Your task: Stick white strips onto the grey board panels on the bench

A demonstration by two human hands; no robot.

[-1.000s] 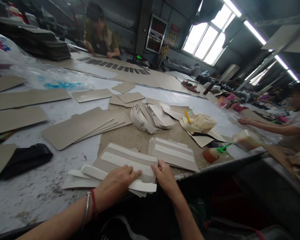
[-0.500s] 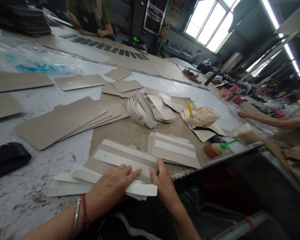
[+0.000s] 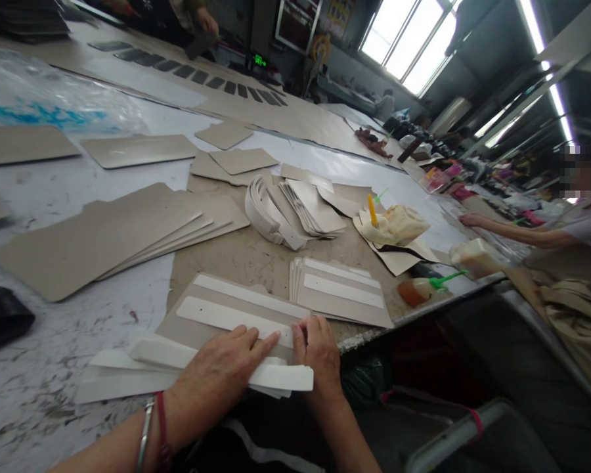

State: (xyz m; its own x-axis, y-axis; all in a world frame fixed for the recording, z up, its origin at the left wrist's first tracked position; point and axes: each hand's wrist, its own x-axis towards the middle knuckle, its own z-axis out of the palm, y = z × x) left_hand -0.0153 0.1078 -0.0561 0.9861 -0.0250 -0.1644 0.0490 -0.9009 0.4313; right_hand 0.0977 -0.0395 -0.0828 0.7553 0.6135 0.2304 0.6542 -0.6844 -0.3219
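Observation:
A beige-grey board panel (image 3: pixel 177 323) lies in front of me with two white strips across it; the nearer white strip (image 3: pixel 226 316) has small dark dots. My left hand (image 3: pixel 229 360) rests on this strip with its fingers stretched out, the index finger pointing right. A loose bundle of white strips (image 3: pixel 152 353) passes beneath that hand, partly hidden by it. At the panel's right end, my right hand (image 3: pixel 319 351) has its fingers bent and closed on the edge. Beside it lies a stack of similar panels with white strips (image 3: pixel 342 292).
Larger beige boards (image 3: pixel 103 230) fan out at left. Behind the panel sit a coiled white strip (image 3: pixel 268 213) and white pieces (image 3: pixel 315 207). A glue bottle (image 3: pixel 416 292) stands near the table edge (image 3: pixel 423 312). Co-workers' hands (image 3: pixel 207 21) show across the table and at right.
My right hand's fingers have curled further over the panel's end. The left hand stays on the strip. Across the table, a co-worker's hand has lifted a dark piece. The view has shifted slightly.

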